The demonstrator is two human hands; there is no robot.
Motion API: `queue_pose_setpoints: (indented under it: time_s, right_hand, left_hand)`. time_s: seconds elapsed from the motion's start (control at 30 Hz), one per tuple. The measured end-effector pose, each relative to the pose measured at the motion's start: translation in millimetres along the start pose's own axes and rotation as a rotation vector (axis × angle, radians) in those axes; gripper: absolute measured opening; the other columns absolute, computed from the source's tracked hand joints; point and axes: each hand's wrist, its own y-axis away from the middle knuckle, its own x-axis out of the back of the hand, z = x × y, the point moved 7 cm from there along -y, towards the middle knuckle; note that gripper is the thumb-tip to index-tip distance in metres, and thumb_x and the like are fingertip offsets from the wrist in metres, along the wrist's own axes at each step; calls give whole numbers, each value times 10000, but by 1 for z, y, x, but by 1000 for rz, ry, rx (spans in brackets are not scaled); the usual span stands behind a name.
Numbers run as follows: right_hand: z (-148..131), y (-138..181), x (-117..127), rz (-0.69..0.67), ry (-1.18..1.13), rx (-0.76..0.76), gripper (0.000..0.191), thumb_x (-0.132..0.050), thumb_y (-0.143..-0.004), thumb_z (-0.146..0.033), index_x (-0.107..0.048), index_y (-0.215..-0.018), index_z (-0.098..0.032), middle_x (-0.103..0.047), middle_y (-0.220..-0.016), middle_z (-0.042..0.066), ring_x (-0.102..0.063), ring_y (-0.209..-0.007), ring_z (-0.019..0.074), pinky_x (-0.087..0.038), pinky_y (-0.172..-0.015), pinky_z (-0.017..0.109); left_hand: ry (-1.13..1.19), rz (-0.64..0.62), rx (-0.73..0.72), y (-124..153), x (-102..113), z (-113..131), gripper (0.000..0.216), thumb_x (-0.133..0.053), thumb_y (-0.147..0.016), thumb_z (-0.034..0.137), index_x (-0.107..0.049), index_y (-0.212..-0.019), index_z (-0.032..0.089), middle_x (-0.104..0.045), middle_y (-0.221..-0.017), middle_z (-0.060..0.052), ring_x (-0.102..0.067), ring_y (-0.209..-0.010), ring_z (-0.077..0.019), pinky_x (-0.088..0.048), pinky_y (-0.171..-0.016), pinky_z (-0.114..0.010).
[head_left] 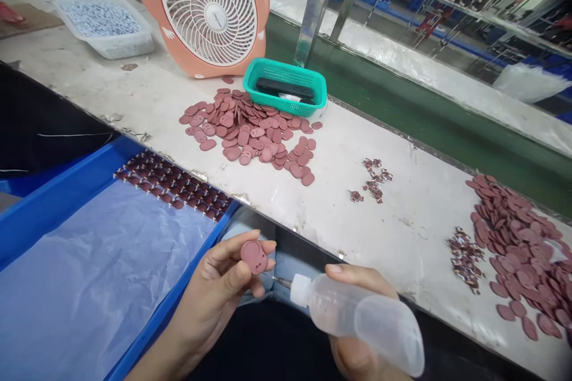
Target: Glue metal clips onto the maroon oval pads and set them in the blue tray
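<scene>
- Workbench (393, 232): white-topped, stretching away past both hands, w/ its near edge running just beyond them.
- Blue tray (84, 190): sitting left of L hand, lined w/ clear plastic sheet (102, 274); rows of small dark-pink pieces (172, 181) are lying on it, up ahead of L hand.
- Desk fan (208, 9): pink-orange, standing on bench far ahead of both hands.
- Big pile of pink discs (518, 256): lying on bench, right of R hand.
- Second pile of pink discs (248, 131): lying straight ahead of hands, just in front of fan.
- White basket (107, 50): sitting far ahead-left of L hand, filled w/ small pale bits.
- Teal basket (268, 68): sitting ahead of hands beside fan, holding dark items.
- R hand (357, 309): wrapping around squeeze bottle (357, 321), translucent plastic, w/ thin metal needle tip (281, 281) pointing left at disc.
- L hand (214, 292): pinching pink disc (254, 257) btwn thumb and fingers, disc facing up; tip is hovering just off its edge, not touching.
- Technique, my view: keeping both hands braced and tip close but clear looks best for control.
- Writing: none readable; fan hub mark too small.
</scene>
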Motion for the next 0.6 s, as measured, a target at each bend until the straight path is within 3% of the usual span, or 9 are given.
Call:
queue_pose_setpoints:
  time_s: [0.2,0.43,0.6]
  right_hand:
    - [3,-1,-6,-107,41,-33,375,-633,-902,-563,-684,-1050,-222,-696,-764,-2,-575,-457,97,-468,-393,218]
    - [7,3,-8,-169,105,-105,382,-589,-905,-623,-668,-1059,-282,-726,-765,41,-617,-482,186,-498,-392,313]
    - [15,11,-8,-199,35,-185,369,-609,-897,-615,-648,-1167,-366,-726,-836,16,-627,-542,188,-525,-451,326]
  left_hand:
    - [0,18,-7,1,1,2,279,-908,-662,353,-831,-928,315,-833,-916,-69,-746,-723,-177,-557,-523,-161]
    - [-14,13,-9,0,1,3,273,-914,-650,353,-835,-908,315,-833,-903,-66,-743,-714,-180,-554,-516,-163]
    - [-19,0,-19,0,1,4,261,-903,-670,353,-832,-919,324,-834,-917,-49,-748,-728,-174,-563,-533,-158]
